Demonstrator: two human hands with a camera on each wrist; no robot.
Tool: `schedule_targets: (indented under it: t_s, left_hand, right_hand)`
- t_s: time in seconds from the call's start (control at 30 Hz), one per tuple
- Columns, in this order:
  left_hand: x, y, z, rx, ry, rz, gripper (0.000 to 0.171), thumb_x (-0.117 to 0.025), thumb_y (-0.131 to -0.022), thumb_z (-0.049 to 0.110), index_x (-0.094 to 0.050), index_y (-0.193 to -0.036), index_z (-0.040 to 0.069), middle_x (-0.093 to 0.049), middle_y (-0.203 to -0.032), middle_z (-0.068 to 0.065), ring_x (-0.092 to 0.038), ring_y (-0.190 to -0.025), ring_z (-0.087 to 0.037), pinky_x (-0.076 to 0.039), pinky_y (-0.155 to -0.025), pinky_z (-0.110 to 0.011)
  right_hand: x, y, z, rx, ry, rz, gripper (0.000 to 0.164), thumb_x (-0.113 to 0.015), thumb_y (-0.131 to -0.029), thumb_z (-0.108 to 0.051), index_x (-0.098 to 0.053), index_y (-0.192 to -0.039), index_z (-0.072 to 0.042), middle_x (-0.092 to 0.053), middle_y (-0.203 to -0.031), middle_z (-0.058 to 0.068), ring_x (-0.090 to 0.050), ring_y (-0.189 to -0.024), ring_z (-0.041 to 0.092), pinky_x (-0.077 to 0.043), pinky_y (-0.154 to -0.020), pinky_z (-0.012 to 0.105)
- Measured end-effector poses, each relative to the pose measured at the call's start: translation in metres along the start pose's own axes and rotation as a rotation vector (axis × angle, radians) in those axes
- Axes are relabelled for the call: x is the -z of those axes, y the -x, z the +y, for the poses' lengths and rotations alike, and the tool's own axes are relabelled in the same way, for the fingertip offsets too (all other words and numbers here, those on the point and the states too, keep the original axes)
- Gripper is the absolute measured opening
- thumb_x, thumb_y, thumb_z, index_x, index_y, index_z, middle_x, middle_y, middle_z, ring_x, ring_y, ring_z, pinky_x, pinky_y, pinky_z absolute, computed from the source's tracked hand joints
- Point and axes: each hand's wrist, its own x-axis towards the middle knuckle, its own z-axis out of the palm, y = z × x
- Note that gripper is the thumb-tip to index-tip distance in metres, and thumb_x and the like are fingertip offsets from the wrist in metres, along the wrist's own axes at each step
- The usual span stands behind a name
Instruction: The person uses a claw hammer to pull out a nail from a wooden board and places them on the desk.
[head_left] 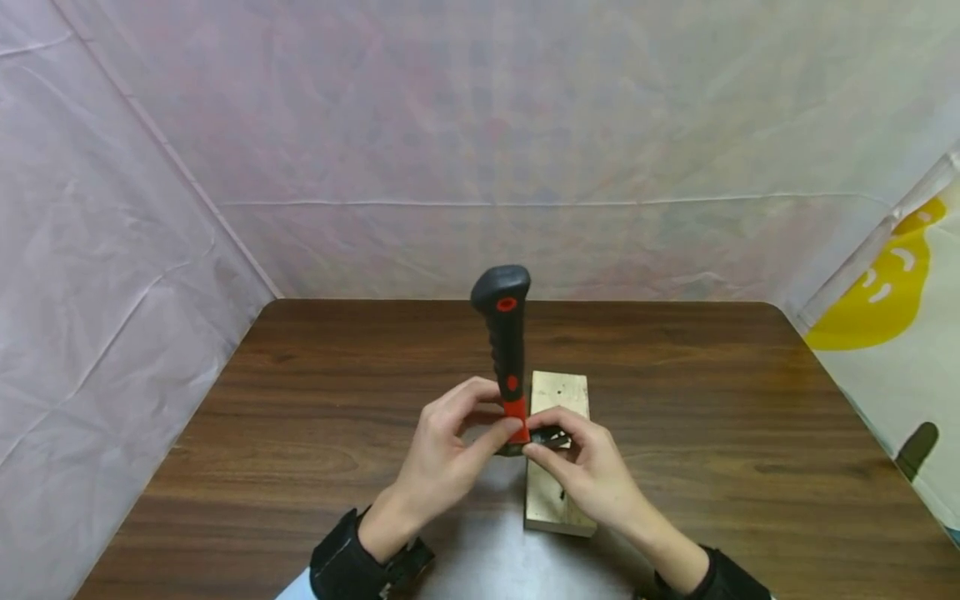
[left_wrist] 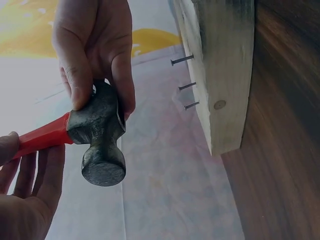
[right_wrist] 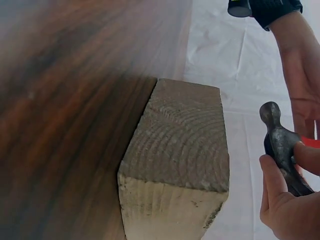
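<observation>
Hammer (head_left: pixel 508 350) held up between the two hands, handle rising above the fingers, head at fingertip level. Apart from the wood below, per both wrist views.

Left hand (head_left: pixel 446 443): grasping, thumb and fingers pinched about the red neck (head_left: pixel 515 409). Right hand (head_left: pixel 594 471): grasping, thumb and fingers pinched on the hammer head at its claw end; striking face (left_wrist: pixel 104 174) left free. Neither hand is on the black grip.

Wooden block (head_left: pixel 543 492): lies on the desk under the right hand, one end reaching beyond the fingers, the other toward the right forearm. Three nails (left_wrist: pixel 187 86) stand out of its upper face, shown in the left wrist view. How firmly they sit: cannot tell.

Desk (head_left: pixel 300 467) spreads to either side of both hands; pale sheeting (head_left: pixel 487 125) hangs beyond them. Black wristbands (head_left: pixel 348 557) on both arms.

Risks (judgement): both holds are pinches near the head, so a slip at the smooth neck could let the long handle tip over. If the right fingers lost the head, it could drop onto the block or a nail and bend it. Lowering the head carelessly could knock the right fingers against nail heads. No clamp seen on the block; a sideways bump might shift it.
</observation>
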Motion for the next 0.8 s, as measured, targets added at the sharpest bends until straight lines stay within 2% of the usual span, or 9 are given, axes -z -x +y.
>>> schedule_targets:
  t_s: [0.33, 0.53, 0.7, 0.8]
  left_hand:
    - [0.0, 0.003, -0.002, 0.029, -0.017, -0.003, 0.03, -0.072, -0.091, -0.009, -0.065, -0.117, 0.002, -0.069, -0.108, -0.012, -0.071, -0.097, -0.022, -0.061, -0.082, -0.035]
    - [0.0, 0.005, -0.002, 0.065, -0.023, 0.011, 0.031, -0.072, -0.091, -0.008, -0.065, -0.12, 0.002, -0.071, -0.11, -0.011, -0.072, -0.097, -0.022, -0.061, -0.08, -0.034]
    - [0.001, 0.008, -0.003, 0.072, -0.009, 0.017, 0.03, -0.071, -0.091, -0.01, -0.065, -0.118, 0.002, -0.072, -0.108, -0.011, -0.072, -0.093, -0.024, -0.062, -0.079, -0.035]
    - [0.002, 0.009, -0.003, 0.077, -0.007, 0.022, 0.029, -0.07, -0.092, -0.01, -0.065, -0.118, 0.002, -0.073, -0.108, -0.011, -0.073, -0.092, -0.024, -0.061, -0.078, -0.035]
  right_hand:
    - [-0.002, 0.001, 0.001, -0.015, -0.009, -0.003, 0.023, -0.076, -0.09, 0.003, -0.07, -0.111, -0.005, -0.07, -0.102, 0.008, -0.067, -0.087, 0.016, -0.059, -0.059, 0.029]
    - [0.001, 0.0, 0.001, -0.014, 0.045, -0.035, 0.024, -0.078, -0.09, -0.002, -0.071, -0.113, -0.008, -0.072, -0.102, 0.005, -0.066, -0.082, 0.013, -0.058, -0.057, 0.028]
    - [0.009, 0.0, 0.0, -0.024, 0.067, -0.089, 0.032, -0.081, -0.089, -0.005, -0.069, -0.119, -0.007, -0.071, -0.109, 0.005, -0.068, -0.095, 0.018, -0.062, -0.074, 0.033]
    - [0.018, -0.001, 0.001, -0.02, 0.045, -0.09, 0.034, -0.078, -0.092, -0.002, -0.066, -0.123, -0.005, -0.07, -0.112, 0.007, -0.068, -0.1, 0.022, -0.061, -0.082, 0.036]
